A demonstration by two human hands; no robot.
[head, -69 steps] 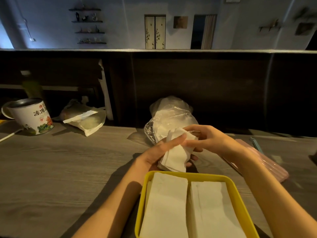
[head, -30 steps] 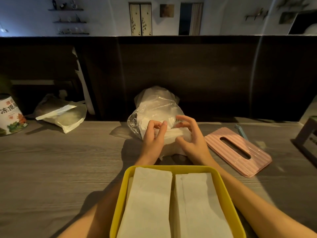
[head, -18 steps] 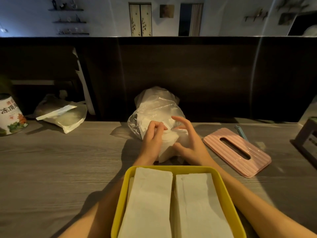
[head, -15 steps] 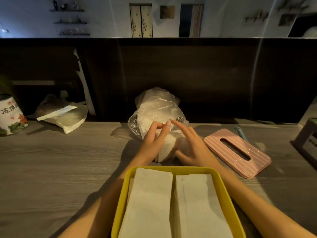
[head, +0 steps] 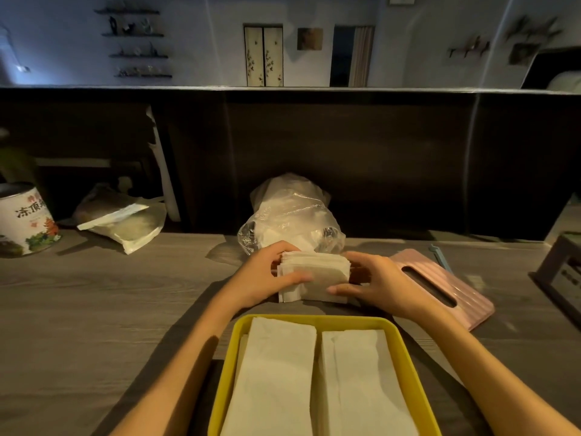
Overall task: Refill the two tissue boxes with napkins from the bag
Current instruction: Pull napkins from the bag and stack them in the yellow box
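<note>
Gripping the napkin stack [head: 314, 276] at both ends between your left hand [head: 267, 275] and right hand [head: 374, 283], just beyond the yellow tissue box [head: 405, 350], treat it as light, soft and easily fanned.

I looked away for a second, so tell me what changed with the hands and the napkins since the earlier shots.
Both hands pulled back from the clear bag toward the yellow box. The left hand and right hand now grip a squared stack of napkins by its ends, just in front of the bag. The box's two napkin piles, the pink lid and the tin stayed put.
</note>
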